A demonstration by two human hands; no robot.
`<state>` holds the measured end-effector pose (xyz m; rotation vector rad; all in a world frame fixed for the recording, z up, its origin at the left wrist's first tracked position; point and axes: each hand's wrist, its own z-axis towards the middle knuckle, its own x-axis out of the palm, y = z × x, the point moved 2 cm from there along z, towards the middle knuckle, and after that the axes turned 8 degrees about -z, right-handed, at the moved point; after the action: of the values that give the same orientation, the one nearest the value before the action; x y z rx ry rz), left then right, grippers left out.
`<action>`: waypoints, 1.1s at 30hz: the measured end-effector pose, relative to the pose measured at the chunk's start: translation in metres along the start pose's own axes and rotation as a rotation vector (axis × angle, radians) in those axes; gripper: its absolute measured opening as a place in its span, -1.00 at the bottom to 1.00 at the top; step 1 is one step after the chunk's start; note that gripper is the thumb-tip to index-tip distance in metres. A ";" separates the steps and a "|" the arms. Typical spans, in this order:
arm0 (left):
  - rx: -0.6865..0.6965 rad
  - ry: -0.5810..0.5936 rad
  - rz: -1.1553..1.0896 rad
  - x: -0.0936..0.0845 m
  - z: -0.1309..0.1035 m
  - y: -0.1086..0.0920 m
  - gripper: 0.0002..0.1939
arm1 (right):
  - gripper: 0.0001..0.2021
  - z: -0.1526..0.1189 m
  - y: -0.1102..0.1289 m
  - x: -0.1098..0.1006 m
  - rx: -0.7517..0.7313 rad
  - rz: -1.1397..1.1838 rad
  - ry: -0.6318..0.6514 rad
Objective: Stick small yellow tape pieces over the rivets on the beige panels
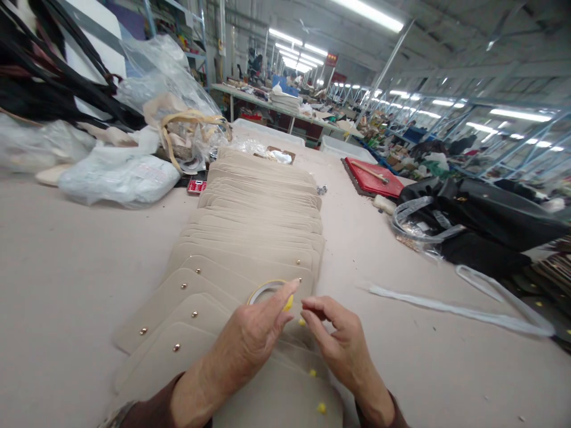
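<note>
My left hand [252, 333] is closed around a roll of yellow tape [263, 289], whose pale ring shows past the fingers. A bit of yellow shows at the fingertips. Close beside it on the right, my right hand [339, 333] has thumb and forefinger pinched together; whatever may be between them is too small to make out. Both hands are over a long overlapping row of beige flat panels [250, 238] with rounded corners. Several carry small metal studs [176, 348], and yellow tape bits [322, 408] stick along the right edge of the nearest panels.
Plastic-wrapped bundles [120, 175] and black straps lie at the left. A red folder-like item [372, 177], a black bag [504, 214] and a white strip [459, 309] lie on the right of the table [383, 368]. Behind stands another loaded worktable [250, 98].
</note>
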<state>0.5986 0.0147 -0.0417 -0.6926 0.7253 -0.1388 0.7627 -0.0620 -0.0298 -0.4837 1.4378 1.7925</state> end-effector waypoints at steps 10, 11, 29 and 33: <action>0.040 0.058 0.018 -0.001 -0.008 -0.011 -0.71 | -0.84 -0.002 0.018 0.011 -0.361 -0.137 -0.117; 0.018 0.083 -0.009 -0.002 -0.007 -0.012 -0.75 | -0.84 -0.003 0.017 0.013 -0.362 -0.162 -0.142; 0.016 0.079 0.298 -0.004 0.006 0.000 -0.84 | -0.72 0.025 -0.037 0.020 0.497 0.318 -0.058; -0.087 0.313 0.428 0.005 0.010 0.021 -0.90 | -0.68 0.034 -0.048 0.024 0.452 0.288 0.008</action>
<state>0.6063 0.0343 -0.0523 -0.5895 1.1700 0.1820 0.7898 -0.0185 -0.0679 -0.0511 1.9267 1.6014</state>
